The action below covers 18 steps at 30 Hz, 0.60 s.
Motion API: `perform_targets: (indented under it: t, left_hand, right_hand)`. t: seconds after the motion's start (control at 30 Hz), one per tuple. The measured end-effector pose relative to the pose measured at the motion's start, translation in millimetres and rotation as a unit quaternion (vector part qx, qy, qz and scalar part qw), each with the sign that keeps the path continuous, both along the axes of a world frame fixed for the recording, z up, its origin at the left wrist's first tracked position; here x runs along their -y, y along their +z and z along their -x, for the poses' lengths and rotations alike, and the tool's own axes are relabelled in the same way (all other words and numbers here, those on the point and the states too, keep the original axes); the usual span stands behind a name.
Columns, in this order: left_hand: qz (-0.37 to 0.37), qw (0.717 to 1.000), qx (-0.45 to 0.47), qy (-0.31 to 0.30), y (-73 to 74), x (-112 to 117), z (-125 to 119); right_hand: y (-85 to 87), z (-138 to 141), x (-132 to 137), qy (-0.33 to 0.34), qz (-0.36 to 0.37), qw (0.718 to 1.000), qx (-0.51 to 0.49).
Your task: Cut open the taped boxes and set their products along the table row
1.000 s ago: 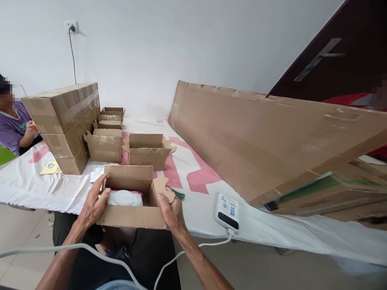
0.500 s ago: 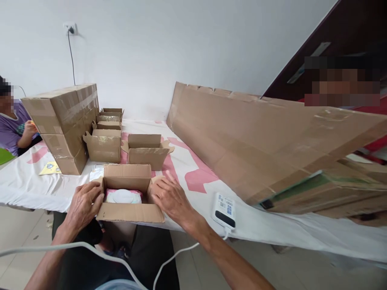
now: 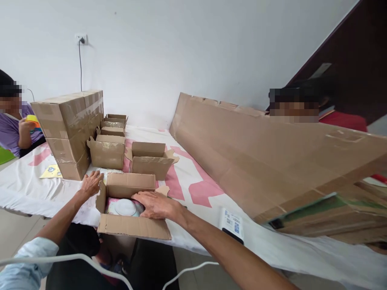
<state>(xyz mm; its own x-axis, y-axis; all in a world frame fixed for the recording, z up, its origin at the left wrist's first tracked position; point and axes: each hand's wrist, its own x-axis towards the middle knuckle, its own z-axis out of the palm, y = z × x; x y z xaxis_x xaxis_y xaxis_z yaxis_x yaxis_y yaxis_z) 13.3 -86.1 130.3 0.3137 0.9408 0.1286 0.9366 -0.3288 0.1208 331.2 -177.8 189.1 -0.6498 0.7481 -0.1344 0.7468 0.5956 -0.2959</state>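
In front of me is an open cardboard box (image 3: 134, 227) with its flaps folded out. Inside lies a pink-patterned pack of wet wipes (image 3: 125, 207) with a white oval lid. My right hand (image 3: 155, 204) reaches in over the box's right side; its fingers and thumb straddle the pack's right end, fingertips partly hidden. Beyond the left flap, my left hand (image 3: 91, 184) stretches forward, palm down, fingers extended. Its fingertips are at a pale, shiny item (image 3: 105, 176) mostly covered by the box, whose kind I cannot make out.
Taped cartons (image 3: 68, 133) are stacked at the left. Behind my box stand an open carton (image 3: 151, 165) and several others (image 3: 107, 151). A large cardboard panel (image 3: 256, 157) slants along the right. A white device (image 3: 231, 225) lies near the table edge. Two other people sit beyond the table.
My left hand has left the box's left side and moved forward beyond the flap. My right hand has moved from the right flap into the box, onto the wipes pack. The view has shifted slightly.
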Motion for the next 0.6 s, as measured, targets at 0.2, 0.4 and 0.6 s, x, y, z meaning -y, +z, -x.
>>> perform_targets:
  t: [0.2, 0.4, 0.6]
  left_hand:
    - [0.001, 0.999, -0.036, -0.014, 12.2, -27.9, 6.0]
    - [-0.007, 0.999, -0.05, 0.014, 48.9, -91.5, 3.2]
    - [-0.079, 0.991, -0.055, 0.089, 58.3, -114.7, -21.8]
  right_hand:
    - [-11.3, -0.8, 5.4, 0.006, -0.027, 1.0, -0.008]
    - [4.1, 2.2, 9.7, 0.007, 0.025, 0.999, 0.043]
    - [11.1, 1.5, 11.1, 0.012, 0.042, 0.997, 0.057]
